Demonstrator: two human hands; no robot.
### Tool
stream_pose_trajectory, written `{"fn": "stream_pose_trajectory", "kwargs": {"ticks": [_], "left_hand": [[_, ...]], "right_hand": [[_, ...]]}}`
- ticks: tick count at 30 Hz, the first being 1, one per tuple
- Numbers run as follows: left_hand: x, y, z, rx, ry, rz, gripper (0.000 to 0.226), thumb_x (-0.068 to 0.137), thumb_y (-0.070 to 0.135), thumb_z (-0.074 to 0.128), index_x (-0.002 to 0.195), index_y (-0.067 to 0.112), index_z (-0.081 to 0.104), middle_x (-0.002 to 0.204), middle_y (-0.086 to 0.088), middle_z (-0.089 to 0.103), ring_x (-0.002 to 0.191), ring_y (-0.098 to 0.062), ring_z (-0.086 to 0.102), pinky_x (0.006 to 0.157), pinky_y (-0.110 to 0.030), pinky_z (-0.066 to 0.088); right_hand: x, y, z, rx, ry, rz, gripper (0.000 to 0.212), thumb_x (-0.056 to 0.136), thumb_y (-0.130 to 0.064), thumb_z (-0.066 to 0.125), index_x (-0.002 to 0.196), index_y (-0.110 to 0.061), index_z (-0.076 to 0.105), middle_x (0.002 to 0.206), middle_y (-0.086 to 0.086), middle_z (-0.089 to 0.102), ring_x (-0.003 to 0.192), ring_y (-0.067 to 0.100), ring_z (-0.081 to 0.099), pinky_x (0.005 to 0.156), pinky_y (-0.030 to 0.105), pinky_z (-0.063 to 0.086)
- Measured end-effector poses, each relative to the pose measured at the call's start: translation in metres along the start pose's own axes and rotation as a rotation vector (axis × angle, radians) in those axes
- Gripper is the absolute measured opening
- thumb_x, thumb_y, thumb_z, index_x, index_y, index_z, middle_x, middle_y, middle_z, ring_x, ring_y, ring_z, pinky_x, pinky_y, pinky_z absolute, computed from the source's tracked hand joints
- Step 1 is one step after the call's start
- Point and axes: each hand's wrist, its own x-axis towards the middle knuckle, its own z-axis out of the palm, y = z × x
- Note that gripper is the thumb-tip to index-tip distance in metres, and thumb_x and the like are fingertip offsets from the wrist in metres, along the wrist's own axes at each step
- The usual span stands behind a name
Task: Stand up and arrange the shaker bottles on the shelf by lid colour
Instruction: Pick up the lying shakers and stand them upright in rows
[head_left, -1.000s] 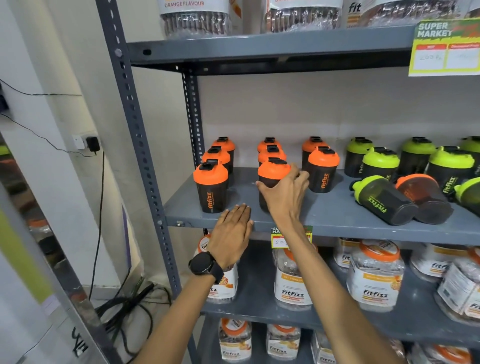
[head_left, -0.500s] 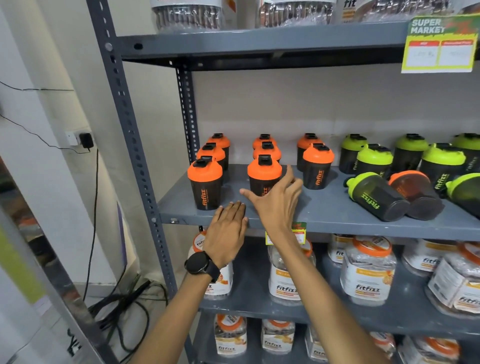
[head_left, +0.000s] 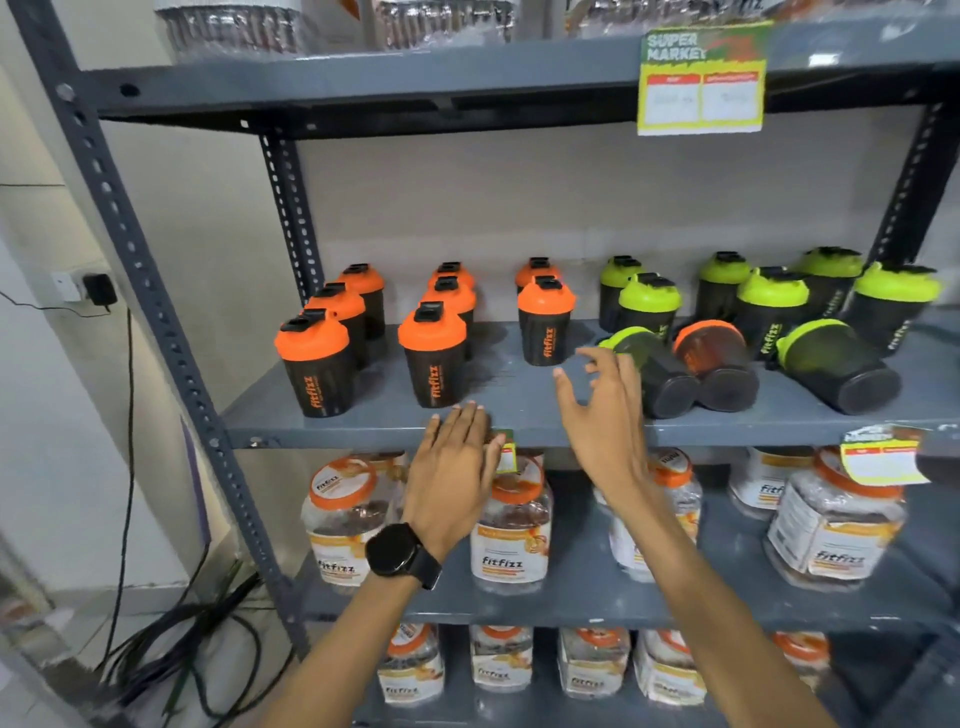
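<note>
Several orange-lidded shaker bottles (head_left: 432, 353) stand upright in rows on the left of the grey middle shelf (head_left: 374, 421). Green-lidded bottles (head_left: 649, 304) stand at the right. Three bottles lie on their sides in front of them: a green-lidded one (head_left: 652, 376), an orange-lidded one (head_left: 714, 361) and another green-lidded one (head_left: 836, 364). My right hand (head_left: 605, 415) hovers open, fingers spread, just left of the nearest lying green-lidded bottle, holding nothing. My left hand (head_left: 454, 467), with a black watch on the wrist, rests flat at the shelf's front edge, empty.
Clear jars with orange lids (head_left: 511, 535) fill the two lower shelves. A price tag (head_left: 701, 78) hangs from the upper shelf. The perforated grey upright (head_left: 171, 332) stands at the left, with black cables (head_left: 171, 654) on the floor beside it.
My right hand let go of the front orange-lidded bottle, which now stands upright, and moved right toward the lying bottles. My left hand stayed at the shelf edge.
</note>
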Motion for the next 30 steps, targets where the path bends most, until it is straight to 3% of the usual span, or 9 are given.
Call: {"fn": "stream_pose_trajectory", "kwargs": {"ticks": [4,8,13,18,22,26,30], "left_hand": [[0.014,0.047,0.006,-0.027,-0.012,0.044,0.053,0.106,0.043,0.025,0.148,0.017,0.043,0.156,-0.005,0.045,0.148,-0.020,0.037,0.127,-0.040,0.021],[0.034,0.064,0.015,-0.028,-0.074,0.039,0.051,0.107,0.039,0.022,0.149,0.017,0.041,0.158,-0.004,0.043,0.149,-0.019,0.034,0.126,-0.040,0.019],[0.044,0.070,0.024,0.030,-0.122,-0.007,0.052,0.107,0.038,0.022,0.149,0.014,0.040,0.157,-0.006,0.043,0.149,-0.022,0.034,0.125,-0.042,0.021],[0.051,0.080,0.025,0.020,-0.157,0.011,0.053,0.107,0.038,0.021,0.149,0.011,0.039,0.158,-0.008,0.041,0.150,-0.023,0.032,0.126,-0.044,0.021],[0.058,0.085,0.029,-0.004,-0.162,0.028,0.053,0.107,0.038,0.020,0.150,0.012,0.038,0.159,-0.008,0.039,0.151,-0.023,0.031,0.126,-0.043,0.020],[0.060,0.090,0.030,-0.004,-0.160,0.023,0.051,0.107,0.037,0.020,0.145,0.012,0.043,0.157,-0.008,0.043,0.149,-0.023,0.034,0.125,-0.043,0.023],[0.065,0.090,0.030,-0.048,-0.162,0.040,0.046,0.107,0.037,0.020,0.135,0.013,0.048,0.152,-0.009,0.048,0.146,-0.025,0.039,0.123,-0.043,0.026]], "right_hand": [[0.048,0.018,-0.033,-0.261,-0.036,-0.013,0.035,0.089,-0.033,0.066,0.115,-0.009,0.062,0.114,0.017,0.054,0.112,0.037,0.049,0.095,0.042,0.040],[0.094,0.022,-0.047,-0.589,-0.244,0.021,0.062,0.083,-0.051,0.068,0.124,-0.006,0.057,0.127,0.023,0.050,0.123,0.042,0.043,0.097,0.047,0.041],[0.113,0.030,-0.035,-0.784,-0.588,0.126,0.093,0.072,-0.064,0.073,0.138,-0.005,0.044,0.140,0.023,0.043,0.131,0.040,0.036,0.103,0.046,0.036],[0.118,0.035,-0.022,-0.967,-0.645,0.125,0.102,0.063,-0.063,0.079,0.139,-0.010,0.036,0.134,0.019,0.046,0.123,0.035,0.042,0.091,0.041,0.038],[0.121,0.044,-0.023,-0.856,-0.595,0.091,0.093,0.064,-0.049,0.085,0.136,-0.009,0.042,0.133,0.019,0.047,0.124,0.037,0.043,0.095,0.042,0.040],[0.129,0.050,-0.039,-0.458,-0.553,0.168,0.091,0.061,-0.053,0.082,0.131,-0.007,0.045,0.130,0.020,0.052,0.125,0.040,0.045,0.094,0.046,0.045],[0.132,0.058,-0.055,-0.139,-0.412,0.168,0.095,0.060,-0.049,0.086,0.133,-0.005,0.043,0.128,0.016,0.057,0.124,0.035,0.049,0.092,0.036,0.047]]}}
